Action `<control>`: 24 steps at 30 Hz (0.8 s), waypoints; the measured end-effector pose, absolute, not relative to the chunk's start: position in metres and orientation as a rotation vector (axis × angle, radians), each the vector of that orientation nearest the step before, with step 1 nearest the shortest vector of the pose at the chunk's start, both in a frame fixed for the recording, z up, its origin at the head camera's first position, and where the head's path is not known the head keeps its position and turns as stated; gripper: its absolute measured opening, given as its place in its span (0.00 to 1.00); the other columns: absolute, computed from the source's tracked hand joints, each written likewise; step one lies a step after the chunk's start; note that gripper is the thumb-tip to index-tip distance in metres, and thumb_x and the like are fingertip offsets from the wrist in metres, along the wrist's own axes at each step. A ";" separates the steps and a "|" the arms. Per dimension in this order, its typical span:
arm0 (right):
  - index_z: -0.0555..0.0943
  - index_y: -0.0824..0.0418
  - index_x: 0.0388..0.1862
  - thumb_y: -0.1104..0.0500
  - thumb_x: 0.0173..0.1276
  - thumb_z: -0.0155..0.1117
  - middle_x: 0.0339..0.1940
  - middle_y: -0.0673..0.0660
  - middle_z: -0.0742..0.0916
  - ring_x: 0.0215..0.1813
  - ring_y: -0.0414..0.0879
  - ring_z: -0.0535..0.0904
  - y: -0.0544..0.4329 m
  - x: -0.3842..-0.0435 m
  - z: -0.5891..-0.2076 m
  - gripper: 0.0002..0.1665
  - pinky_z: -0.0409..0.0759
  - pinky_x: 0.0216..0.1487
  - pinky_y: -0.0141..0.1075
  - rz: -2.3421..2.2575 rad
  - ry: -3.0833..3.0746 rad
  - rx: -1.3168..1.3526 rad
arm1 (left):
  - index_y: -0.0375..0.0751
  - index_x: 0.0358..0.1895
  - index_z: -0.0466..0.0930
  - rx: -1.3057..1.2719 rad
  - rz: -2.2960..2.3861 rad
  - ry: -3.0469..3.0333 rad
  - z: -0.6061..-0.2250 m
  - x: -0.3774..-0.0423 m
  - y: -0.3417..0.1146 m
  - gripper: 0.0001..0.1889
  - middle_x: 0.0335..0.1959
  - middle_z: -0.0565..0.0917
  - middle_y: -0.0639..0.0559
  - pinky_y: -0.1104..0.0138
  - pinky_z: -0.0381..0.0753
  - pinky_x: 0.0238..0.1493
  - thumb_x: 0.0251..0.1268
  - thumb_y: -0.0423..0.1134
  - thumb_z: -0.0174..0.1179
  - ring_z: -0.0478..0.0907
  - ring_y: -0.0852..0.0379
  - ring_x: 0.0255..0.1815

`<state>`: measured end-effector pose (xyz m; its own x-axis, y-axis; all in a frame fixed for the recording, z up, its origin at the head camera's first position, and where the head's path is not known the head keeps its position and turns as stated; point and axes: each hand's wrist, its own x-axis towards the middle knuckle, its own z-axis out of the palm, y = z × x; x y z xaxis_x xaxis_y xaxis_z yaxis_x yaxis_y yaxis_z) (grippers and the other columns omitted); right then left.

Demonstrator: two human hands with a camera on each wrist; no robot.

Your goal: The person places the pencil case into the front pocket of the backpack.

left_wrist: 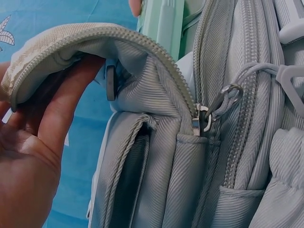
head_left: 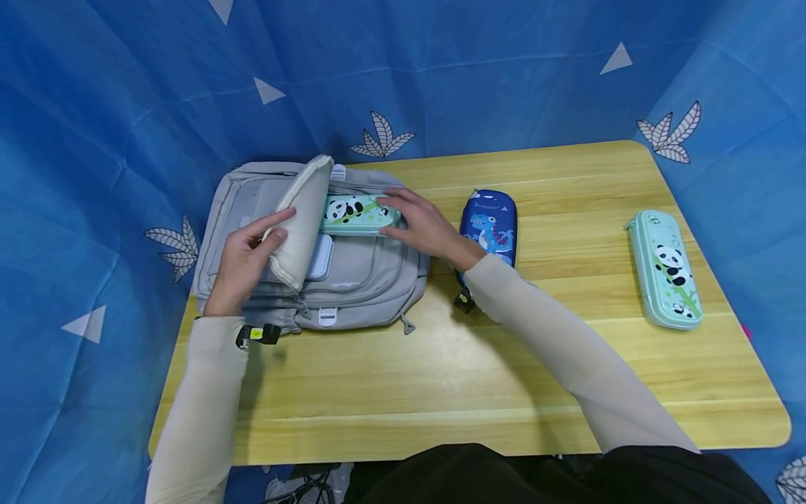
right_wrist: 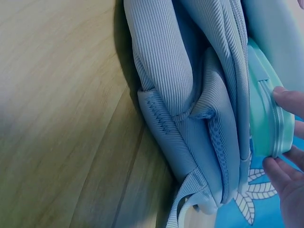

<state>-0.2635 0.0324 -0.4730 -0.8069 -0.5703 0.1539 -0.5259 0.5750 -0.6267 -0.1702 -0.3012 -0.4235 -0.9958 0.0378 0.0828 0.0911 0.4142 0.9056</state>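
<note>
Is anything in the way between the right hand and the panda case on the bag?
No, nothing visible: the right hand grips one end of the panda case. The bag's pale flap stands by its other end, and the left hand holds that flap up.

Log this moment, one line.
left hand: holds backpack flap | right hand: grips panda case | on table: dinosaur case, second panda case

The backpack [head_left: 352, 259] is ribbed matt cloth, the held panda case [head_left: 359, 213] smooth and plastic-looking, the table [head_left: 409, 392] wood-grained.
</note>
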 end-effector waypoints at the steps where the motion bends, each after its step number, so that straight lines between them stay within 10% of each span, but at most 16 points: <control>1: 0.74 0.56 0.83 0.47 0.80 0.71 0.86 0.59 0.71 0.86 0.57 0.66 0.032 -0.263 -0.473 0.37 0.66 0.84 0.53 -1.055 2.730 -0.950 | 0.53 0.74 0.84 -0.125 -1.679 -2.598 -0.423 -0.171 -0.301 0.20 0.76 0.81 0.48 0.71 0.75 0.48 0.86 0.42 0.60 0.76 0.61 0.55; 24: 0.74 0.56 0.83 0.47 0.80 0.71 0.86 0.60 0.71 0.86 0.57 0.66 0.011 -0.267 -0.470 0.38 0.65 0.85 0.52 -1.020 2.739 -0.979 | 0.48 0.74 0.83 -0.229 -1.739 -2.588 -0.425 -0.172 -0.299 0.20 0.77 0.81 0.51 0.73 0.76 0.59 0.86 0.41 0.59 0.76 0.63 0.72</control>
